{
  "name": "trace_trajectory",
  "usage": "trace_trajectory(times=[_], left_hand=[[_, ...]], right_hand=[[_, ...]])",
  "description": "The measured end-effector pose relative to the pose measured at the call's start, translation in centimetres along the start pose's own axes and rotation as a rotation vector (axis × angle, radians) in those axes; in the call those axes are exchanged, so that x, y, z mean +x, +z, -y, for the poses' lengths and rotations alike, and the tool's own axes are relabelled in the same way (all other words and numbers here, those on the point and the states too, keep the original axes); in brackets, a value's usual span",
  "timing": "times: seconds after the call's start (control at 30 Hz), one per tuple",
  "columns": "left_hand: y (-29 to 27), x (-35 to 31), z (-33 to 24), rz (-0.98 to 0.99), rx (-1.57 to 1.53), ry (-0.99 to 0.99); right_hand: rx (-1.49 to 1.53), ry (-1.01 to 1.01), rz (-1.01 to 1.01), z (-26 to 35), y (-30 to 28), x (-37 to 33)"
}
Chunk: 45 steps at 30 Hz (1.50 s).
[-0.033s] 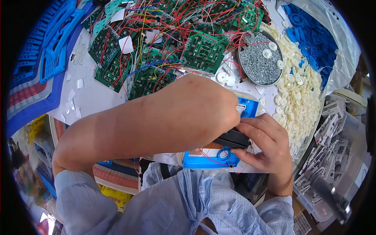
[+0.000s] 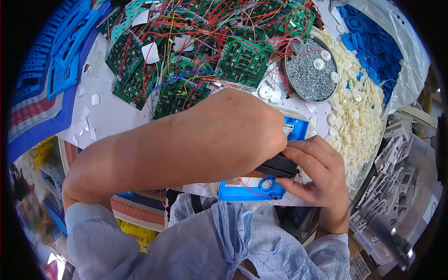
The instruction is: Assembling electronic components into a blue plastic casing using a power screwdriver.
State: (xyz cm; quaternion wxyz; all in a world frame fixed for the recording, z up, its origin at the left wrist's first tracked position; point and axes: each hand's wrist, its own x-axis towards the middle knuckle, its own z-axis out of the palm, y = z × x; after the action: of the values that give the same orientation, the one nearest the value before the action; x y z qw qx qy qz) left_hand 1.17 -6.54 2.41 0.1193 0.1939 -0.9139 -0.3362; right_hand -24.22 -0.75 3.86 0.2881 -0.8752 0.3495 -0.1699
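Observation:
My left forearm crosses the middle of the view, and my left hand (image 2: pixel 270 133) is bent over the work with its fingers hidden. Under it lies a blue plastic casing (image 2: pixel 247 192) with thin red wires and a small round part (image 2: pixel 267 184) at its near end. A black oblong plastic piece (image 2: pixel 280 165) sits across the casing. My right hand (image 2: pixel 319 175) grips the right end of this piece, fingers on the far side and thumb on the near side. Most of the casing's middle is hidden by my left arm.
Wired green circuit boards (image 2: pixel 245 60) are heaped at the back. Beside them stand a round tin of small screws (image 2: pixel 308 70) and a spread of cream plastic discs (image 2: pixel 352 116). A bag of blue parts (image 2: pixel 368 46) is far right; blue frames (image 2: pixel 65 65) are stacked left.
Both hands and the black piece stay practically where they were. The dark metal rod-like thing at the lower right has shifted slightly down and left.

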Motion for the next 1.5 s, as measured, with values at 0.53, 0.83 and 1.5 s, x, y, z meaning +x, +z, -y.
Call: trace_trajectory(times=[0.53, 0.83, 1.5], left_hand=[[-1.0, 0.6, -0.9, 0.117, 0.065, 0.022], [-1.0, 0.4, -1.3, 0.205, 0.122, 0.019], [-0.6, -1.2, -2.5, 0.189, 0.167, -0.055]], right_hand=[[-0.015, -0.002, 0.034, 0.2, -0.3, 0.4], [-0.022, 0.018, 0.032, 0.3, -0.3, 0.3], [-0.01, 0.001, 0.034, 0.7, 0.1, 0.8]])
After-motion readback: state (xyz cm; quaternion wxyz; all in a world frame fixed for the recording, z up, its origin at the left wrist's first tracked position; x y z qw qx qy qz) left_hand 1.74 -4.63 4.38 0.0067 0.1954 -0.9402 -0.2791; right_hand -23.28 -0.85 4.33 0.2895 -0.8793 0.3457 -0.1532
